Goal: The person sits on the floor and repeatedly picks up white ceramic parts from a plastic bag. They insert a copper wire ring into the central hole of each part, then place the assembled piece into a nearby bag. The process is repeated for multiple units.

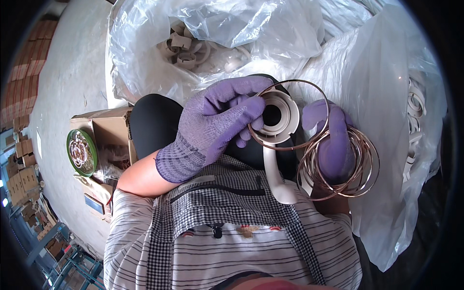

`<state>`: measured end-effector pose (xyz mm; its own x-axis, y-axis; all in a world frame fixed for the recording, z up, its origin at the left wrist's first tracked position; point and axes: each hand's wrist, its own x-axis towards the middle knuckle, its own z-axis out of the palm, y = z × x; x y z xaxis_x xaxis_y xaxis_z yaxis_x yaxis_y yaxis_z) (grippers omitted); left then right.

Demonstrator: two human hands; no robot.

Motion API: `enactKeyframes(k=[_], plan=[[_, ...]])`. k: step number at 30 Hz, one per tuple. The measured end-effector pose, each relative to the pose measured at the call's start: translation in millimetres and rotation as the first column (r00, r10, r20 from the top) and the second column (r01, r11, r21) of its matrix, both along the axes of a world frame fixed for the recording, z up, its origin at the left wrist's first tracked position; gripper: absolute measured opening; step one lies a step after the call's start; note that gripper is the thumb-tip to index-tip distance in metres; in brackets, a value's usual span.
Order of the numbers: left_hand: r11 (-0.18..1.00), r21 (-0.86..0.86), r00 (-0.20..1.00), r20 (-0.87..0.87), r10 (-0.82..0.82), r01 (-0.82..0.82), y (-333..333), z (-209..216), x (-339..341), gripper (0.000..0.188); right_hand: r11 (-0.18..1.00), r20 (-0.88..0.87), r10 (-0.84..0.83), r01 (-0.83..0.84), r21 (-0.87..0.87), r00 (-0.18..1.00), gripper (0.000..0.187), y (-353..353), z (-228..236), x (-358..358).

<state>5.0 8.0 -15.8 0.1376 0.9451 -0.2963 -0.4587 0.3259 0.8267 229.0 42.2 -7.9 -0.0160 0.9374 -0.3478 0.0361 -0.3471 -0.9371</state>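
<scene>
My left hand (220, 116), in a purple glove, is closed on the rim of a white plastic piece (288, 121) with a round stepped head, a dark central hole and a curved handle like a shower head's. A single copper-coloured ring (309, 84) passes round this head, with its left side by my left fingertips. My right hand (336, 150), also gloved in purple, is closed with a bundle of thin copper-coloured rings (365, 164) looped about its fingers. Its fingertips are close to the right side of the head, and the single ring runs past them.
A clear plastic bag (140, 53) with white plastic parts (186, 58) lies ahead. Another bag (382, 96) at the right holds white rings (414, 104). At the left stands a cardboard box (113, 128) beside a green-rimmed round container (70, 152) with thin rings in it.
</scene>
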Motion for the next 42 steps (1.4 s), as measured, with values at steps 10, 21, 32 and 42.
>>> enactKeyframes(k=[10,21,32,42], plan=[[0.997,0.071,0.998,-0.061,0.028,-0.023,-7.7,8.9,-2.3,0.036,0.977,-0.019,0.122,-0.117,0.177,0.992,0.035,-12.8,-14.4,-0.1],[0.999,0.039,0.995,0.094,0.017,-0.021,-5.6,-5.4,-5.2,0.034,0.865,0.005,0.221,-0.199,0.461,0.975,0.047,-10.5,-25.4,23.1],[0.991,0.135,0.992,0.123,-0.025,0.008,-7.9,-11.6,-3.9,0.038,0.868,0.233,0.206,-0.288,0.405,0.950,0.030,-8.7,-7.9,26.2],[0.980,0.200,0.996,0.087,-0.026,0.008,-8.9,-15.4,-7.9,0.054,0.763,0.268,0.157,-0.289,0.578,0.951,0.021,-10.5,-16.2,26.3]])
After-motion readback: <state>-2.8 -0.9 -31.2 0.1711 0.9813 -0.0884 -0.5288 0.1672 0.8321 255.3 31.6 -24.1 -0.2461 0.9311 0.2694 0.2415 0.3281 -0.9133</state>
